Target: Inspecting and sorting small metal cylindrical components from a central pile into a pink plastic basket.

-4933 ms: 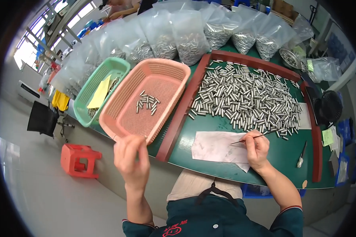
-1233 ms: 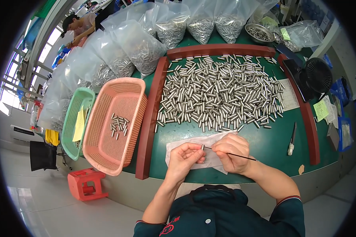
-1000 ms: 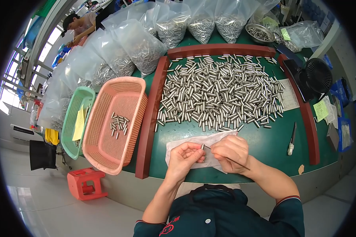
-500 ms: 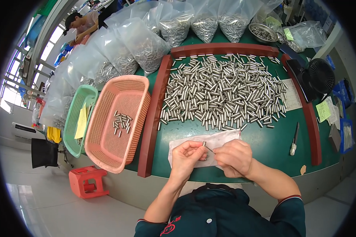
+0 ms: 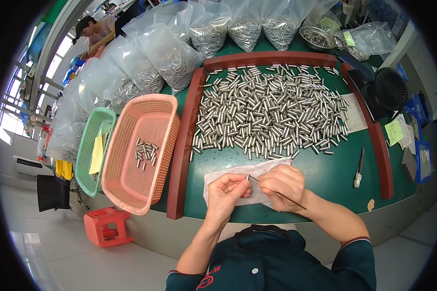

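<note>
Between the thumb and fingers of my left hand (image 5: 223,195) a small shiny metal cylinder (image 5: 247,177) stands roughly upright, its upper end showing. My right hand (image 5: 287,185) is closed around a thin dark rod (image 5: 293,201). One end of the rod reaches the top of the cylinder; whether it enters it I cannot tell. The other end sticks out past my right wrist. Both hands are over a whitish cloth (image 5: 211,180) at the near edge of the green table (image 5: 325,182). Beyond the cloth spreads a large heap of similar metal cylinders (image 5: 272,111).
Dark red bars (image 5: 183,160) frame the heap. On the left are a pink basket (image 5: 113,182) with several cylinders and a green basket (image 5: 85,165). Filled plastic bags (image 5: 175,60) line the back. A knife (image 5: 359,167) and black fan (image 5: 391,89) are right. A person (image 5: 98,34) works far left.
The rod has tilted in my right hand, so its rear end now shows beyond the wrist. My left hand keeps the cylinder in nearly the same place. The whole view has shifted slightly.
</note>
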